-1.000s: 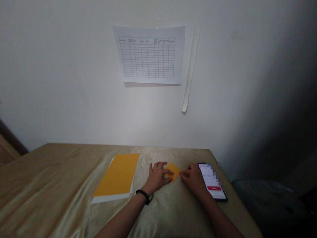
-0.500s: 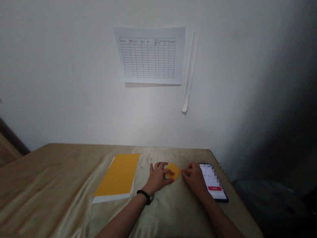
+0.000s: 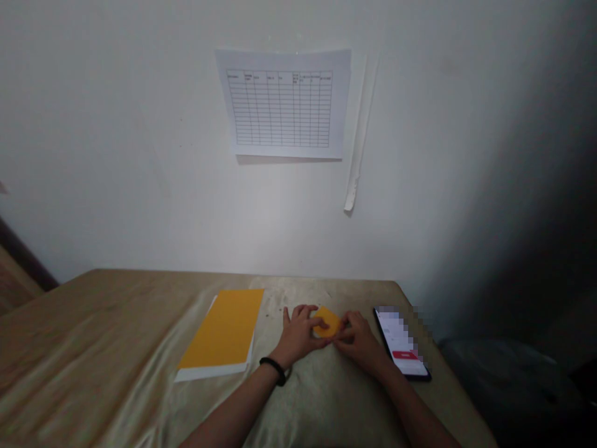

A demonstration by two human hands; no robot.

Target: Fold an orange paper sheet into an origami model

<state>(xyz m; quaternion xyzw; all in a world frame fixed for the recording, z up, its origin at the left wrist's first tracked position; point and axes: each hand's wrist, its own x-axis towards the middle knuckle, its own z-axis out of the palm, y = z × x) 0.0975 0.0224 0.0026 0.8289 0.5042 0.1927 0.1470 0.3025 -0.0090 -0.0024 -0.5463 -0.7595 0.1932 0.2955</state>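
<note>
Across the whole background stands a pale wall (image 3: 140, 199), darkening into shadow toward the right. Against its foot is a table (image 3: 116, 323) draped in a shiny tan cloth that wrinkles on the left side. Beyond the table's right edge lies a dark, bag-like shape (image 3: 504, 373), too dim to make out. On the wall hangs a white printed sheet (image 3: 280, 112) with a ruled grid, its small lettering unreadable. On the left part of the table, a large yellow sheet (image 3: 224, 330) rests on white paper (image 3: 212, 372), whose edges show past it.

Both hands are near the middle of the table, close together. The left hand (image 3: 298, 333) has its thumb and index finger bent inward onto a yellow piece, its other fingers spread. The right hand (image 3: 359, 342) is nearly closed, thumb and fingertips pinching the same piece at its right corner. Just right of that hand lies a lit phone (image 3: 396, 339) with a red button on screen. Beside the printed sheet runs a narrow white strip (image 3: 357, 149). The small yellow piece (image 3: 323, 313) sits between the hands, partly covered by fingers. Around the left wrist is a black band (image 3: 278, 369).
</note>
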